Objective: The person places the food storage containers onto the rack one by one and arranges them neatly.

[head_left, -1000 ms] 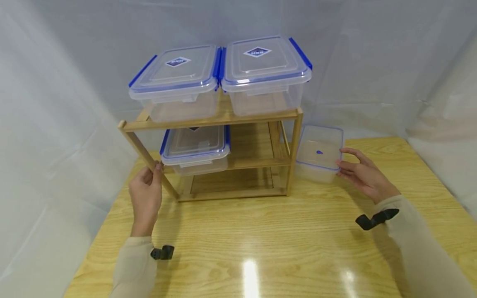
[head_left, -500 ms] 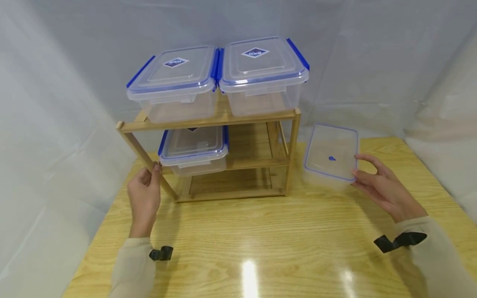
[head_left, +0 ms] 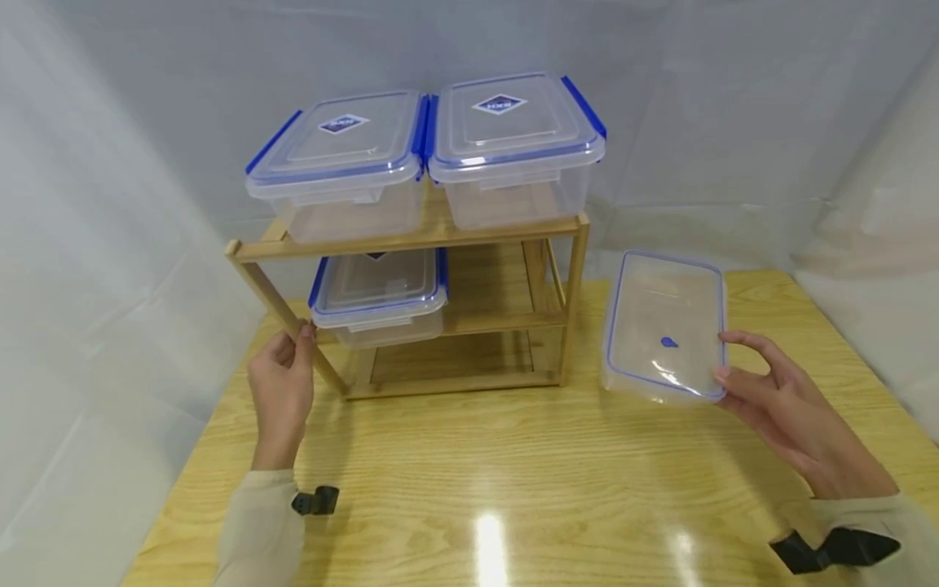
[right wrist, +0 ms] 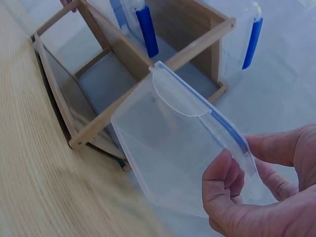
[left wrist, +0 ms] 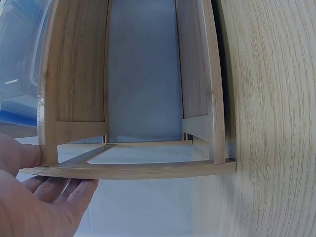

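My right hand (head_left: 795, 416) pinches the right side of a clear plastic food container (head_left: 663, 314) with a blue-lined lid, thumb on the lid's edge. The container is right of a wooden rack (head_left: 411, 242), tilted, over the table. In the right wrist view, the thumb and fingers of the hand (right wrist: 261, 207) hold the container's (right wrist: 163, 148) lid end. My left hand (head_left: 282, 391) grips the rack's left front post at the middle shelf. Fingers curl round that post (left wrist: 143, 171) in the left wrist view.
Two larger lidded containers (head_left: 348, 151) (head_left: 517, 130) stand side by side on the rack's top shelf. A smaller blue-clipped container (head_left: 381, 285) sits on the middle shelf's left, jutting past the front rail. Pale sheeting (head_left: 704, 147) hangs behind the wooden table (head_left: 440, 473).
My right hand has drawn the container rightward and toward me, away from the rack's side, and its lid now faces me more. The left hand keeps its grip on the post.
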### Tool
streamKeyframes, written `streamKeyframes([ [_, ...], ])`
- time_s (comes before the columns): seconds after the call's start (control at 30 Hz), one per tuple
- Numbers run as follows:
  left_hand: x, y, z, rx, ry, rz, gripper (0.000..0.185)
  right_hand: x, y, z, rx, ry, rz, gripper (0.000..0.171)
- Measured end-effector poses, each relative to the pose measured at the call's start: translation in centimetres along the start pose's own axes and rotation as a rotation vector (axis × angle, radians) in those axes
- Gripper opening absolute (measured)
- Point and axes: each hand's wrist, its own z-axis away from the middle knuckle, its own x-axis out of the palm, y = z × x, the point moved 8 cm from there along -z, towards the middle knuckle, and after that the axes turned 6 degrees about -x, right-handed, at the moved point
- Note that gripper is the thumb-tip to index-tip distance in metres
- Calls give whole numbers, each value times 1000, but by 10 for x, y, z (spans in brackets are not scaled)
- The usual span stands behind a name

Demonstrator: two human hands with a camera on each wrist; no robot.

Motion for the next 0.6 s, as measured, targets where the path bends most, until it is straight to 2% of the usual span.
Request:
streamKeyframes([
  [0.33,-1,2,1,-3,1,14,42,16,-5,29,45,-39,69,47],
  [0.6,0,3,1,15,-5,9,42,28,-9,44,52,-130,7,47],
])
